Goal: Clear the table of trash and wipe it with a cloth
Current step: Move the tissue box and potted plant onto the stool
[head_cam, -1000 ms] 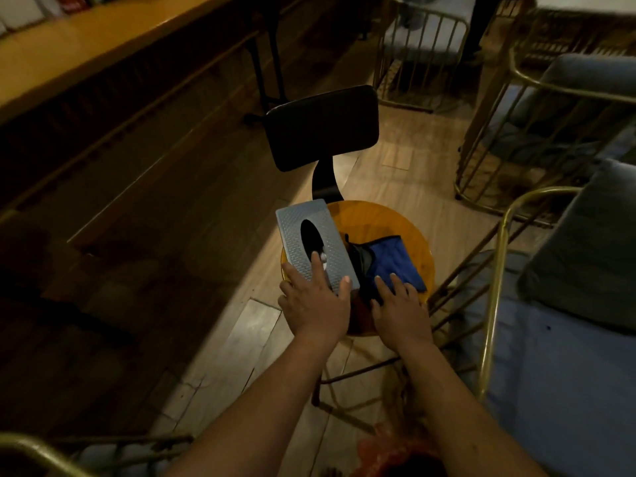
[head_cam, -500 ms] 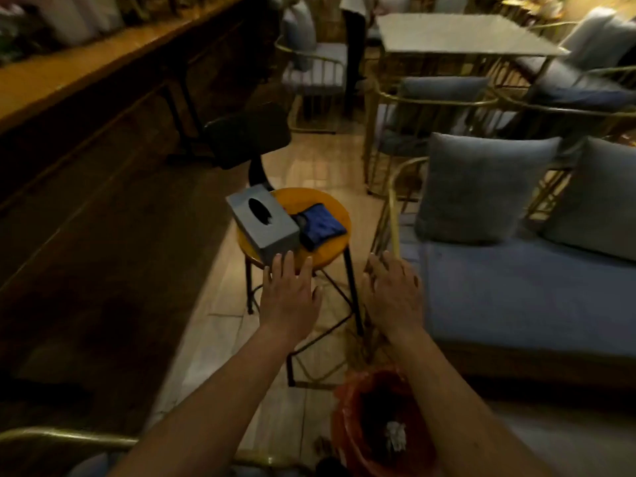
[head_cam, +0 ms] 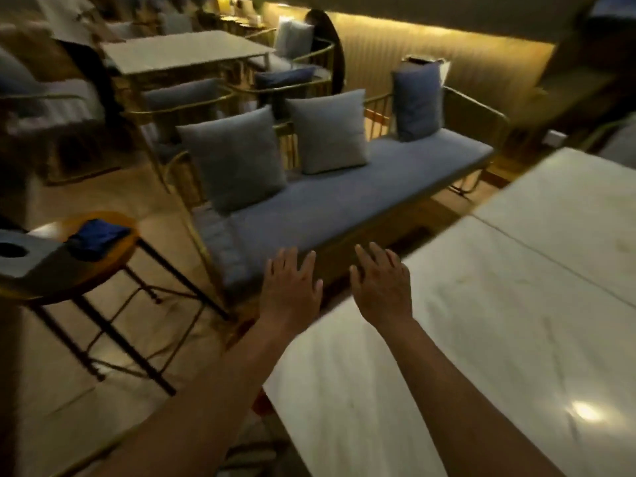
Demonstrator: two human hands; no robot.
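Both hands empty, fingers straight and spread: left hand (head_cam: 292,287) hovering off the table (head_cam: 481,321) edge, right hand (head_cam: 382,287) over its near corner. Probably between steps, so nothing carried. Cloth (head_cam: 98,234) well to the left of the left hand, folded on the stool (head_cam: 103,270) beside a tissue box (head_cam: 31,256), likely parked there within reach for wiping. Table to the right of both hands, pale, glossy, no trash visible on it. Beyond the fingertips a bench (head_cam: 344,197) with cushions; dim room, blurred view.

Tissue box (head_cam: 24,258) cut by left edge; table (head_cam: 499,304) cut right; whole view motion-blurred
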